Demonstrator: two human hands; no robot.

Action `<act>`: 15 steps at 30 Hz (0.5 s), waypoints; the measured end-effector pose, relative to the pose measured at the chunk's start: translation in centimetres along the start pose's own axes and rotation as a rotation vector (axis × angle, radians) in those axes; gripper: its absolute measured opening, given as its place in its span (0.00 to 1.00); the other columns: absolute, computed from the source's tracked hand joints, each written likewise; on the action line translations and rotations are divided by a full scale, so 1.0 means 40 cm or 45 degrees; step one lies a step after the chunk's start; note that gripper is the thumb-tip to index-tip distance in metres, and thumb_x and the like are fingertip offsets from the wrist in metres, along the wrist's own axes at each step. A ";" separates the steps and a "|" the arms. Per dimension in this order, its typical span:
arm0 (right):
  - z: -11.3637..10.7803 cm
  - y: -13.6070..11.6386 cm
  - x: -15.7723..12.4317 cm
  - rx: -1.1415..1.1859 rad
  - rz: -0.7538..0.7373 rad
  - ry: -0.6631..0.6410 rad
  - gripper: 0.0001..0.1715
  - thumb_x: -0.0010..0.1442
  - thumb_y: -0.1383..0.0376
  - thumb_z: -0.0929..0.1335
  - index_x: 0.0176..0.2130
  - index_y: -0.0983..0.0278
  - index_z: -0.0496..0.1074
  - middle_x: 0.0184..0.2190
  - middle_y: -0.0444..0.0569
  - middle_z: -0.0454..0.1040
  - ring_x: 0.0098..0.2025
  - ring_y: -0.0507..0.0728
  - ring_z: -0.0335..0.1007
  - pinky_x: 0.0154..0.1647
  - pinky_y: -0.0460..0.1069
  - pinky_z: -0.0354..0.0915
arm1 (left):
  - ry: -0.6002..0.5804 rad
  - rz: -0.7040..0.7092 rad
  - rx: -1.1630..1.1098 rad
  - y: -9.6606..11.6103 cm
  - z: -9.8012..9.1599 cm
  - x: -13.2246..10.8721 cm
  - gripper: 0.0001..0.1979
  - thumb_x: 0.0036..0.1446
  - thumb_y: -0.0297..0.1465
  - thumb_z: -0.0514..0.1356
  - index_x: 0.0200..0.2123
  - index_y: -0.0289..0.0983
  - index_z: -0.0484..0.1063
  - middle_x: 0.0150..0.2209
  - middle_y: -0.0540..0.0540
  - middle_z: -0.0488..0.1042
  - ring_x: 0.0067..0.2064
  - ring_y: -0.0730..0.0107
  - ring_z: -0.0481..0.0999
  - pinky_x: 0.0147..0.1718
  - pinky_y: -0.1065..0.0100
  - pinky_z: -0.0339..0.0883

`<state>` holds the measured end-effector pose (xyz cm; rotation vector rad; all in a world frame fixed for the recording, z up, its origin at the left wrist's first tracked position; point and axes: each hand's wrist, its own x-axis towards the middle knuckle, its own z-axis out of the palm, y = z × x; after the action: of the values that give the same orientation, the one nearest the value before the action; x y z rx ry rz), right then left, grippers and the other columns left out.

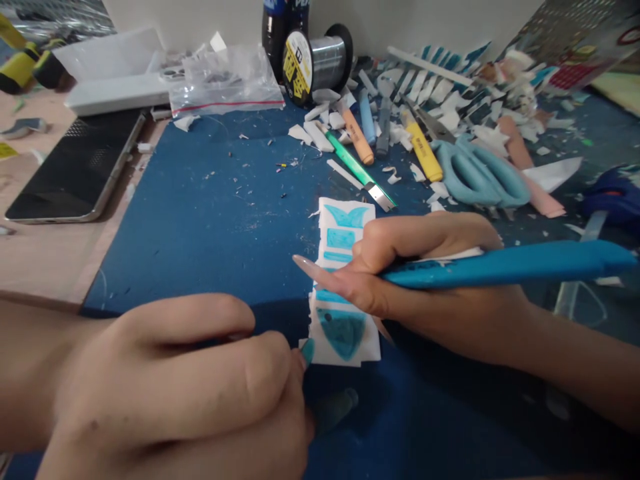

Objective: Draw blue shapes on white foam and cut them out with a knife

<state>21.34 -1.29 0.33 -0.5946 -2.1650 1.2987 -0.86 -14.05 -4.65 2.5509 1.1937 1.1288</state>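
Note:
A white paper strip lies on the dark blue mat, with several shapes coloured light blue on it: a tail, bars and a fish head with a dark eye. My right hand is closed around a blue marker, held over the strip. The marker's tip is hidden behind the fingers. My left hand is curled, its fingertips pinched at the strip's lower left corner beside a small teal bit. Its thumbnail points right, below the strip.
Behind the strip lie a green craft knife, several markers like the yellow one, blue-handled scissors and many paper scraps. A wire spool stands beside a dark bottle. At left are a phone and a plastic bag.

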 end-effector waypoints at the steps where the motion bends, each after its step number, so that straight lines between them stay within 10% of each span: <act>1: 0.000 0.001 0.001 -0.004 -0.016 0.009 0.24 0.60 0.75 0.68 0.20 0.63 0.56 0.17 0.36 0.56 0.20 0.45 0.55 0.22 0.45 0.59 | -0.021 0.030 0.057 0.012 -0.012 0.028 0.08 0.61 0.32 0.56 0.38 0.46 0.75 0.35 0.52 0.71 0.42 0.67 0.73 0.43 0.63 0.73; 15: -0.004 -0.009 -0.006 -0.284 -0.108 0.057 0.26 0.58 0.78 0.68 0.18 0.64 0.52 0.15 0.37 0.52 0.18 0.44 0.46 0.15 0.44 0.47 | 0.010 0.126 0.168 0.043 -0.028 0.110 0.06 0.55 0.26 0.64 0.28 0.43 0.76 0.39 0.54 0.70 0.39 0.74 0.68 0.35 0.74 0.73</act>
<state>21.58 -1.48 0.66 -0.6054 -2.2893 0.9983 1.30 -12.36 -0.63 2.7340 1.1941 1.1161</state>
